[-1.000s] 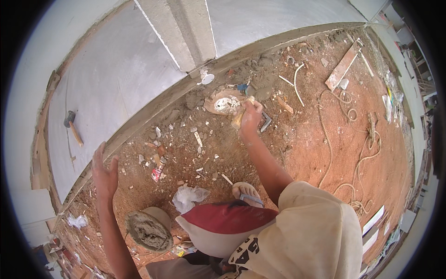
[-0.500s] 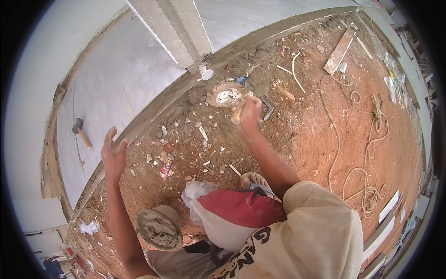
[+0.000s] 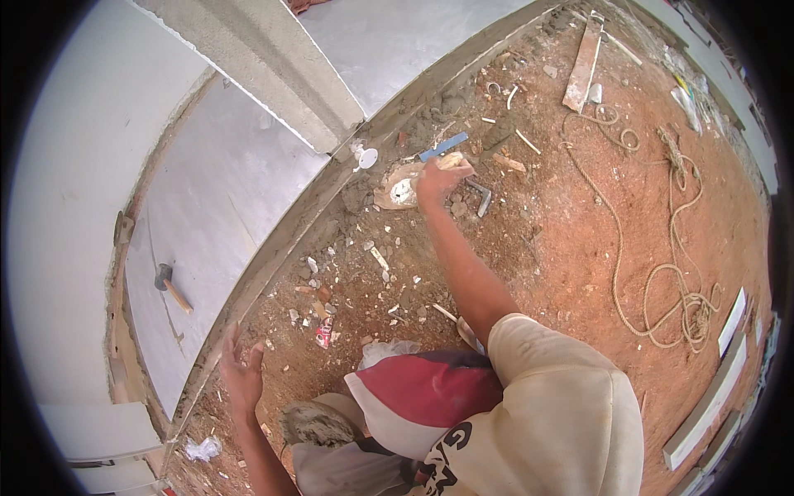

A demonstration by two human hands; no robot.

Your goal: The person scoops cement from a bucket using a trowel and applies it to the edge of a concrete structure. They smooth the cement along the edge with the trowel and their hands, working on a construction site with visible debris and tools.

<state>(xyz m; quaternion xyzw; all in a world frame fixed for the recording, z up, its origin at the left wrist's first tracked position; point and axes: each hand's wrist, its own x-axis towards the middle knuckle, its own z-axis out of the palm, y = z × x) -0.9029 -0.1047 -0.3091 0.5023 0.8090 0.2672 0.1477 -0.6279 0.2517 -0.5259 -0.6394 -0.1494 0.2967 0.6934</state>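
Note:
My right hand is closed round the pale wooden handle of what looks like a trowel, low over the rubble; its blade does not show. Just beyond lies a blue strip. Close to the fingers, on the left, is a torn brown paper bag with white powder in it. A dark angled metal piece lies to the right. My left hand is open, fingers apart, near the cement-smeared edge of the grey floor, holding nothing.
A bucket of wet mortar stands by my legs. On the grey floor lies a mallet. Beyond the ledge rises a concrete post. Rope and a long board lie on the red earth at right.
My right hand has turned, and the trowel handle now points the other way; the grey blade has gone from sight and the blue strip is uncovered. My left hand has drawn lower in view.

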